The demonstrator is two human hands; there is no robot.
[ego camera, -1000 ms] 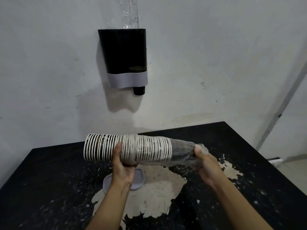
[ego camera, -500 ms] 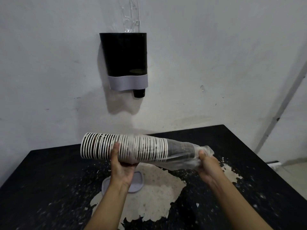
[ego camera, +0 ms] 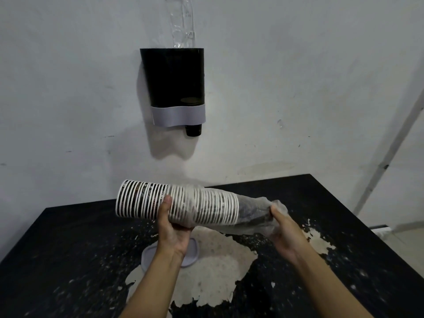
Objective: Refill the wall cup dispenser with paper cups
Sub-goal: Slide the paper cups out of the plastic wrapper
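A long sleeve of nested paper cups with white rims and dark sides (ego camera: 176,204) is held lying roughly level in the air above the far half of the black, badly chipped surface (ego camera: 68,244), its wide open end pointing toward the surface's left edge. A thin clear plastic wrapper (ego camera: 252,214) covers the right part of the stack; the left rims are bare. The left hand (ego camera: 171,228) cups the stack from below near its middle, thumb up across the front, its grip closed on the cups. The right hand (ego camera: 283,228) pinches the bunched end of the wrapper at the stack's narrow end, its grip closed on the plastic. On the wall above and behind hangs the dark rectangular cup dispenser with a grey band at its base (ego camera: 174,88); a single dark cup bottom (ego camera: 193,130) pokes out under the band, and a clear plastic tube (ego camera: 181,21) rises from its top. A round grey lid (ego camera: 169,255) lies flat on the surface beneath the left wrist, at the pale worn patch.
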